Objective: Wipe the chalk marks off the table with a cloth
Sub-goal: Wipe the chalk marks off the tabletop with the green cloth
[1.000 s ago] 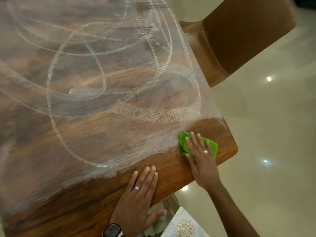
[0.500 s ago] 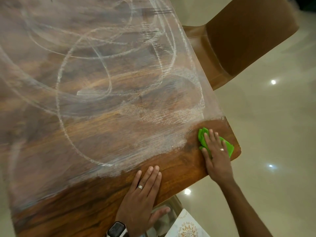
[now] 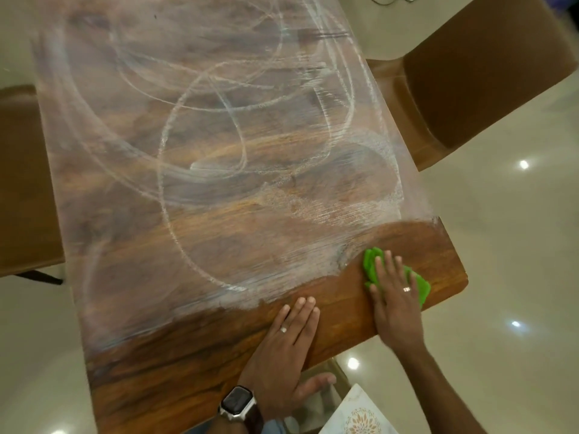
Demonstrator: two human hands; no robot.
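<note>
A wooden table (image 3: pixel 194 364) smeared with white chalk marks (image 3: pixel 200 145). The right hand (image 3: pixel 396 300) presses a green cloth (image 3: pixel 372 264) flat near the table's right corner, fingers straight and slightly apart. The left hand (image 3: pixel 285 355) rests flat on clean wood, fingers together.

A crumpled bright green cloth (image 3: pixel 372 267) is pressed flat near the near right corner of the wooden bench (image 3: pixel 188 371). White chalk marks (image 3: pixel 200 145), looped and smeared, are spread over most of the bench; a strip along the near edge is seen bare and brown.
</note>
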